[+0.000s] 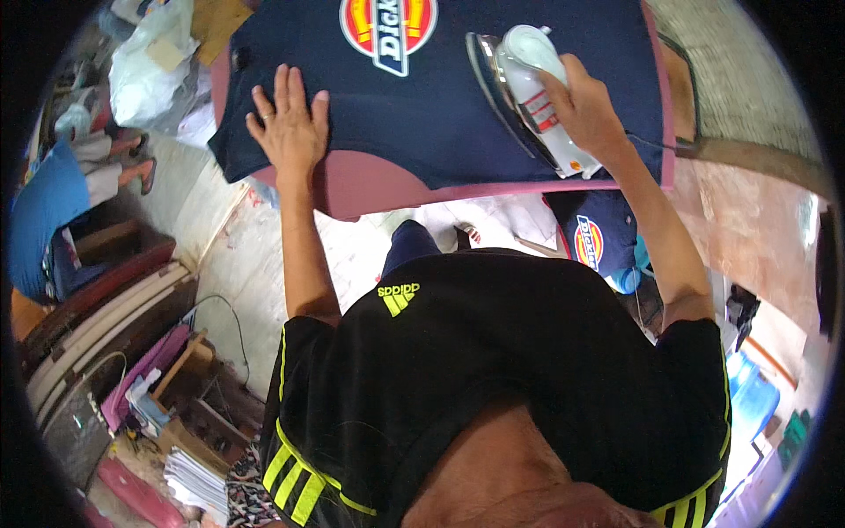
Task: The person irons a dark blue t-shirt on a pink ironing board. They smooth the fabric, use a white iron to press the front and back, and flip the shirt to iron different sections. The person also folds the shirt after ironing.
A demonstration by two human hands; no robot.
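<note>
A dark navy garment (387, 123) with a red, yellow and white printed badge lies spread over a pink-covered ironing board (370, 185). My right hand (584, 107) is wrapped round the handle of a white and grey clothes iron (537, 97). The iron rests on the garment's right part, its pointed end toward the far side. On the left, my left hand (292, 123) lies flat on the cloth with its fingers spread, and a ring shows on one finger. The iron's soleplate is mostly hidden by its body.
A second navy garment (598, 231) with a like badge hangs below the board's near right edge. White plastic bags (154, 70) lie at the far left. Another person in blue (53, 207) is at the left. Papers (195, 480) and furniture crowd the lower left. A cord runs right from the iron.
</note>
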